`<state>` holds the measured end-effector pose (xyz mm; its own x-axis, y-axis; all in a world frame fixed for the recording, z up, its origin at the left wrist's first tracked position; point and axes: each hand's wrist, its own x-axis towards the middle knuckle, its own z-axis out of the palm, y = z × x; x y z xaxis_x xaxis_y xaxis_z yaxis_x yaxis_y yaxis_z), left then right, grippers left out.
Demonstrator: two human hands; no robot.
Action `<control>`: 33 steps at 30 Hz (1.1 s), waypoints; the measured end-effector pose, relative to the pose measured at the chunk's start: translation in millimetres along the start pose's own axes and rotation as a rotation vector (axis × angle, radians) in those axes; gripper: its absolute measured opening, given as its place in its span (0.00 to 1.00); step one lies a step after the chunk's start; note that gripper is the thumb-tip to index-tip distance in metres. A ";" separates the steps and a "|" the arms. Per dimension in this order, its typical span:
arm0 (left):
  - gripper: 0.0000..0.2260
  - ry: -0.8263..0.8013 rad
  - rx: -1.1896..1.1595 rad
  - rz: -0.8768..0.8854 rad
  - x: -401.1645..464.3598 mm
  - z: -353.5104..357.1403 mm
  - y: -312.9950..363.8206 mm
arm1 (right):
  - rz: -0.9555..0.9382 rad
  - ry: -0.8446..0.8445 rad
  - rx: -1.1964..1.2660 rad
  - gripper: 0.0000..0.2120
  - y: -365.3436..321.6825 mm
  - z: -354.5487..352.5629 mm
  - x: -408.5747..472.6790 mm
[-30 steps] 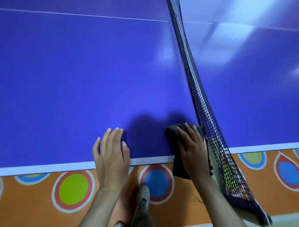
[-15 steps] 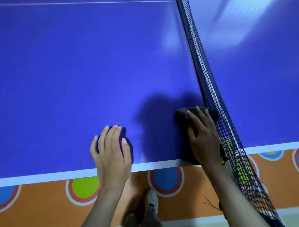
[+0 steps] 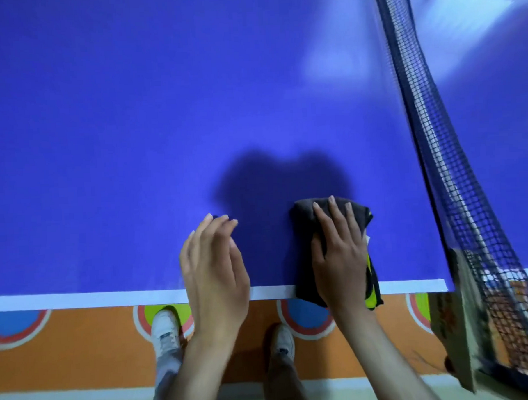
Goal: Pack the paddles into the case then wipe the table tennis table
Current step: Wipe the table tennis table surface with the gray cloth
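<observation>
1. The cloth, dark with a yellow patch, lies on the blue worktop at its near edge; its lower end hangs over the white border line.
2. The right hand presses flat on the cloth, fingers straight and slightly spread, thumb at the cloth's left side.
3. The left hand rests just left of it, apart from the cloth, fingers relaxed and close together, tips touching the worktop; it holds nothing.
4. The net runs from the top right down past the cloth's right side, near it but not touching; its post hangs off the worktop's edge.
5. Below the edge, two shoes stand on an orange floor painted with coloured circles.
6. Compared with half a second ago, the cloth and right hand sit further left, away from the net, and the left hand lies nearer the border.
</observation>
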<state>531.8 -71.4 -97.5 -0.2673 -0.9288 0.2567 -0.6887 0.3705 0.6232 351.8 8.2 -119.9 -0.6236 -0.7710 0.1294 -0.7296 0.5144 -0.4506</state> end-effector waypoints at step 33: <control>0.14 0.058 0.048 -0.056 160.0 -201.1 -258.2 | -0.160 -0.154 -0.020 0.26 -376.2 190.1 43.6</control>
<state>802.4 -313.6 -68.8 -0.1891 -0.9454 0.2656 -0.7337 0.3158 0.6017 652.5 -290.3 -112.7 -0.4504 -0.8908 0.0605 -0.8221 0.3874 -0.4173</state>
